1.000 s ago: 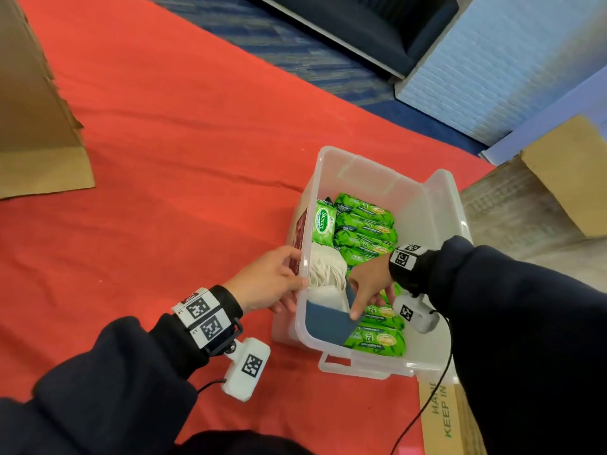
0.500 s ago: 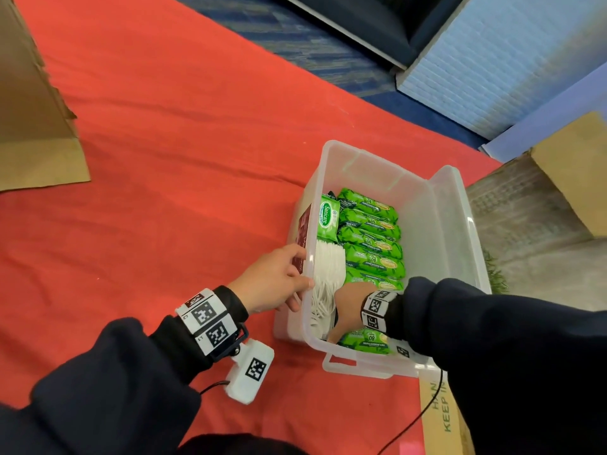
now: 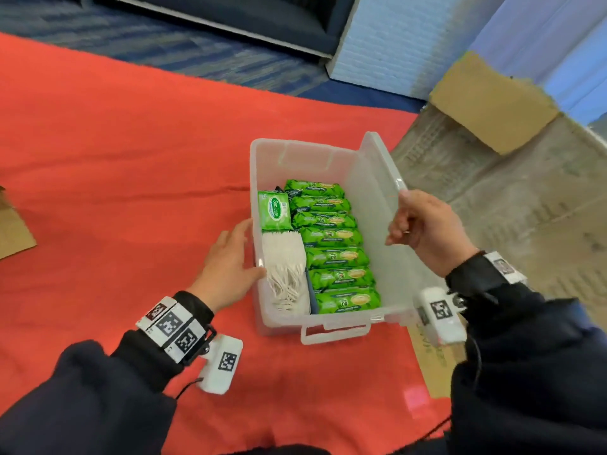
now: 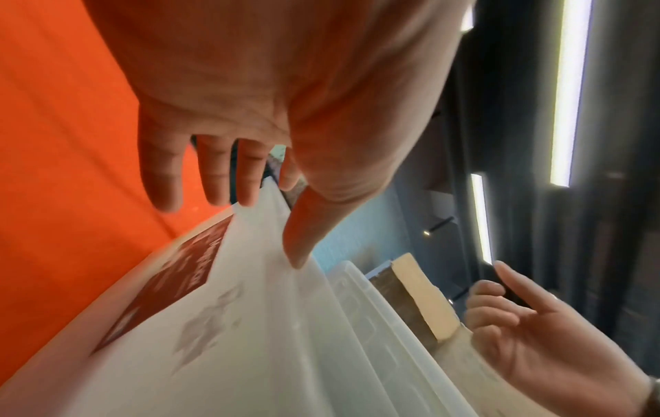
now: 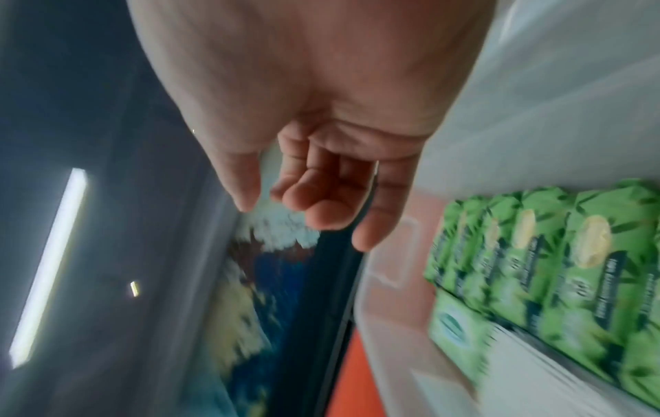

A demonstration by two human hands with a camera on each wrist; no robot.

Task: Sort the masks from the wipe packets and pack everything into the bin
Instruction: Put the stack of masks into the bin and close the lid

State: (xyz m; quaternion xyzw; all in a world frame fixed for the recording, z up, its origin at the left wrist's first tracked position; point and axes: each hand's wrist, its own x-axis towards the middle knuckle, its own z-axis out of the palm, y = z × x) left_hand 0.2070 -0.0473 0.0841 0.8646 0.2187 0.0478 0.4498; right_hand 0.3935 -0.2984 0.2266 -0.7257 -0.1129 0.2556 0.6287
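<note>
A clear plastic bin (image 3: 328, 149) stands on the red cloth. Inside it, several green wipe packets (image 3: 335, 257) lie in a row along the right. A stack of white masks (image 3: 285, 261) with loose ear loops fills the near left, and one green Sanicare packet (image 3: 274, 210) stands behind them. My left hand (image 3: 244, 247) rests on the bin's left wall, fingers straight outside and thumb on the rim. My right hand (image 3: 399, 221) hovers over the bin's right side by the upright lid (image 3: 377, 178), fingers loosely curled and holding nothing. The wipe packets (image 5: 557, 254) show blurred in the right wrist view.
A cardboard box (image 3: 492, 106) sits on the bare floor at the back right. Flat cardboard (image 3: 427, 356) lies by the bin's near right corner, and another piece (image 3: 13, 231) at the left edge. The red cloth (image 3: 131, 159) stretches left of the bin.
My right hand has come up out of the bin's near end, leaving a blue mask beside the white ones, and moved to the right side by the lid. My left hand stays on the left wall.
</note>
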